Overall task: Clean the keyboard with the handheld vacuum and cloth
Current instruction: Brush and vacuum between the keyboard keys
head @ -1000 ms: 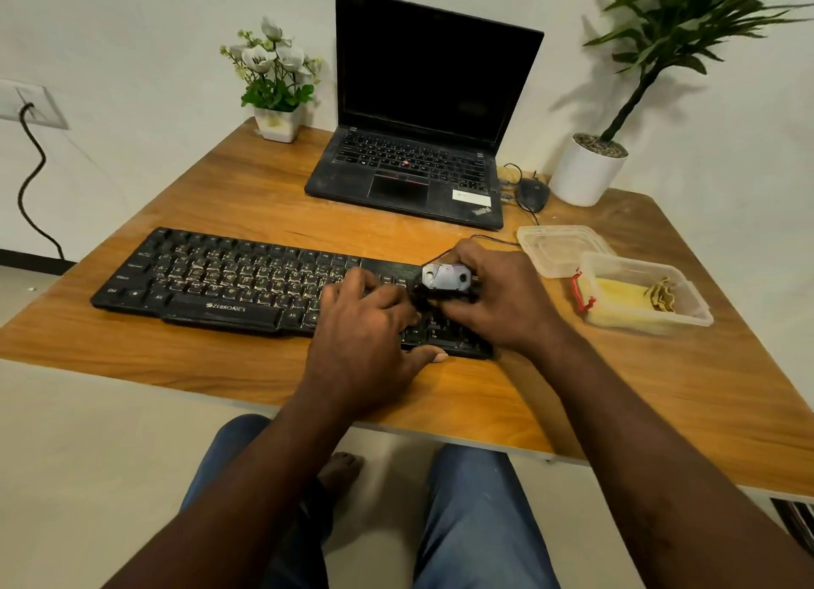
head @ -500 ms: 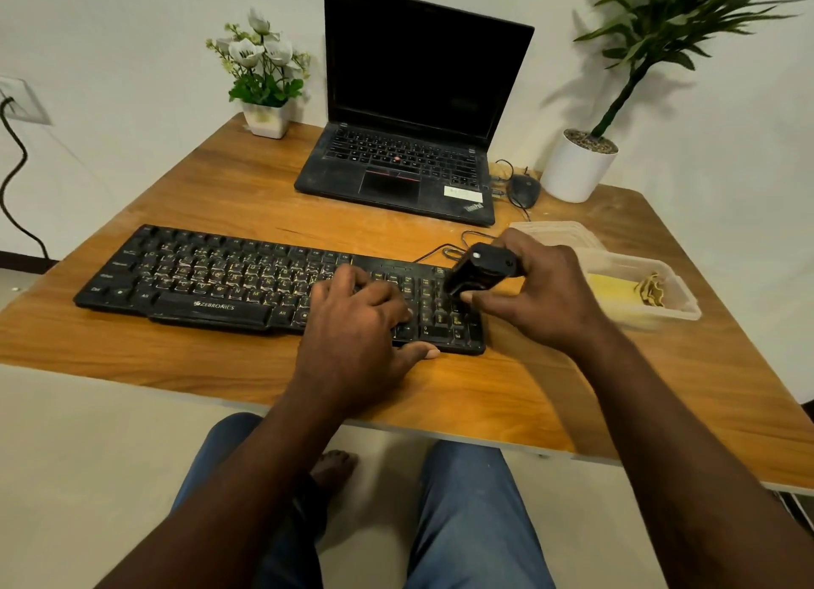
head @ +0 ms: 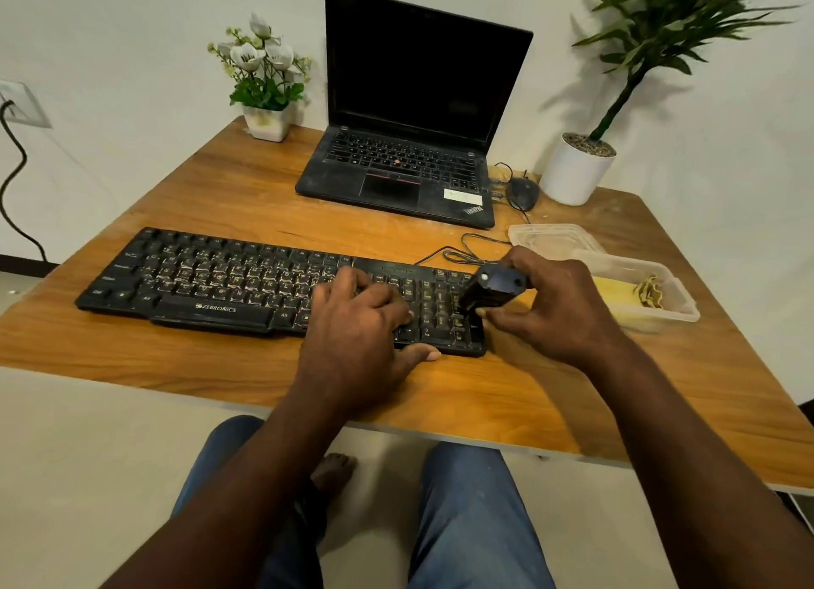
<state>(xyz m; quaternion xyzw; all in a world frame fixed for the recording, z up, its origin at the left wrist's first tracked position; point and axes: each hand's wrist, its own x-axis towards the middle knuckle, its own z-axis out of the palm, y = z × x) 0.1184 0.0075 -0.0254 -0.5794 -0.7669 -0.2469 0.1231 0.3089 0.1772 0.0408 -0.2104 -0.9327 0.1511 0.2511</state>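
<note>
A long black keyboard [head: 220, 280] lies across the wooden table [head: 246, 192], dusty between the keys. My left hand [head: 361, 328] rests flat on its right half, fingers spread over the keys and thumb at the front edge. My right hand [head: 555, 306] grips a small black handheld vacuum [head: 493, 291], tilted so its nozzle touches the keys at the keyboard's right end. A yellow cloth [head: 614, 291] lies inside a clear plastic container [head: 674, 313] to the right.
An open black laptop [head: 396, 178] stands behind the keyboard, a mouse [head: 522, 192] beside it. A container lid [head: 550, 238] lies near the cable. A white flower pot [head: 266, 123] is at back left, a potted plant [head: 575, 172] at back right.
My right hand has turned the vacuum from flat over the keys to tilted nozzle-down and shifted it to the keyboard's right end. My left hand has stayed on the keys.
</note>
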